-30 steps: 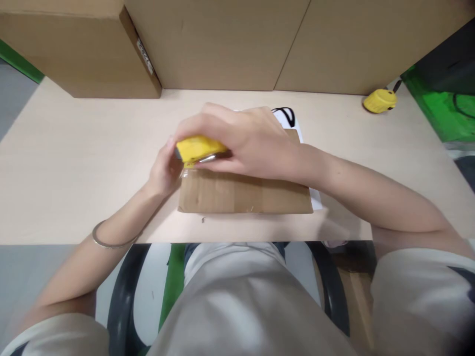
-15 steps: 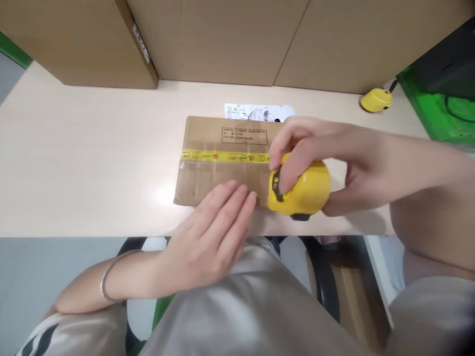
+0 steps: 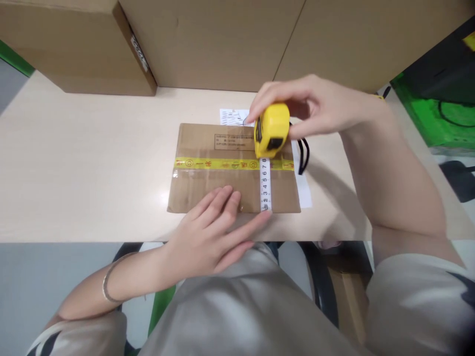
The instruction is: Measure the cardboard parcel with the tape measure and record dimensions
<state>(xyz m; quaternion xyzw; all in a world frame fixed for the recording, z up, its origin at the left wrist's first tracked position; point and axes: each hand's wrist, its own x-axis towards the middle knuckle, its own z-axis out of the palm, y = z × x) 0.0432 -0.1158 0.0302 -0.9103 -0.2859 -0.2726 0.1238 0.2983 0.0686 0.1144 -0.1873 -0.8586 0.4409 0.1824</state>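
Observation:
A flat brown cardboard box (image 3: pixel 208 185) with a yellow tape strip across it lies on the pale table (image 3: pixel 81 168). My right hand (image 3: pixel 319 106) grips a yellow tape measure (image 3: pixel 272 129) above the box's far right part. Its white blade (image 3: pixel 264 183) runs down across the box to the near edge. My left hand (image 3: pixel 211 232) lies flat with fingers spread on the box's near edge, one fingertip pressing the blade's end. A black wrist strap (image 3: pixel 303 153) hangs from the tape measure.
Large cardboard boxes (image 3: pixel 85 44) stand along the back of the table. A white printed sheet (image 3: pixel 232 116) lies under the flat box. A green bin (image 3: pixel 441 109) is at the right. A chair and my lap are below the table edge.
My right hand carried the tape measure from the box's near right corner to its far side, drawing the blade out across the box. My left hand shifted onto the blade's end.

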